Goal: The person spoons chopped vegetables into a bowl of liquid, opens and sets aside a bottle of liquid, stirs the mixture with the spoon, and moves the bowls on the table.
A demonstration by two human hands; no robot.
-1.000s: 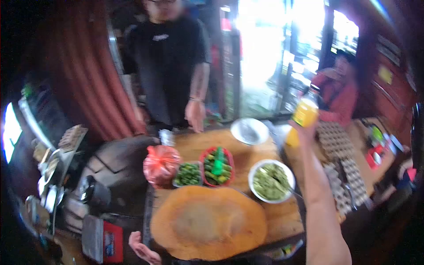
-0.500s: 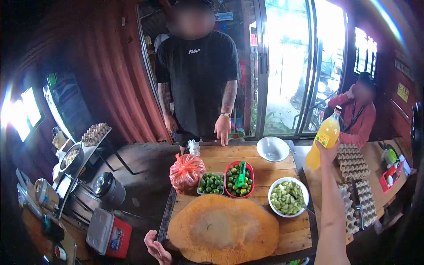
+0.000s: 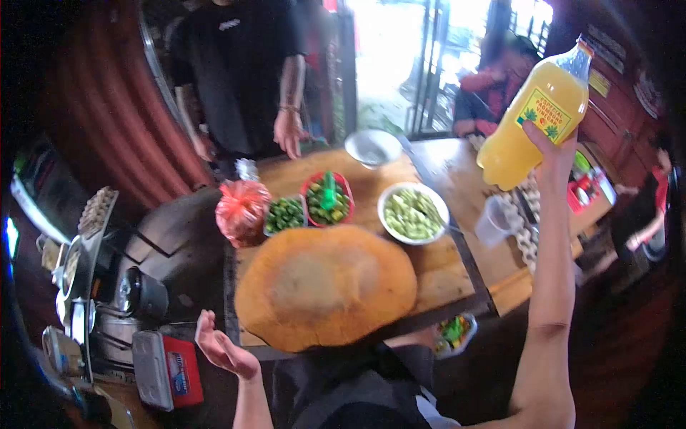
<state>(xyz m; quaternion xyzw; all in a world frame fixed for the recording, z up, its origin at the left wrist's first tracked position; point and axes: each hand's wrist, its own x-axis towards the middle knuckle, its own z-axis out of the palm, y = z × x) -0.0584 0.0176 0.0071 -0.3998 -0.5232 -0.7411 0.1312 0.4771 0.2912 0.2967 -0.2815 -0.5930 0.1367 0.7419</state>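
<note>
My right hand [image 3: 556,154] is wrapped round a large bottle of yellow liquid [image 3: 536,118] with a yellow vinegar label, raised and tilted at the right. My left hand [image 3: 225,347] is empty, fingers apart and palm up, near the front left of the wooden board [image 3: 325,286]. Behind the board are a red plastic bag [image 3: 241,214], a clear tub of small green fruit [image 3: 285,214] and a red basket [image 3: 314,211] of similar fruit with a green tool on top. A white bowl [image 3: 386,227] of chopped green pieces stands right of them, an empty white bowl [image 3: 371,151] farther back.
A person in black [image 3: 236,79] stands across the table; another in red [image 3: 493,82] sits behind at the right. A clear plastic container [image 3: 498,222] and egg trays [image 3: 529,247] lie at the right. A red and grey cooler [image 3: 168,370] is on the floor at the left.
The bottle in my right hand has come closer and higher at the right. My left hand has risen and shows more of its palm. The view has shifted, bringing a clear container into sight.
</note>
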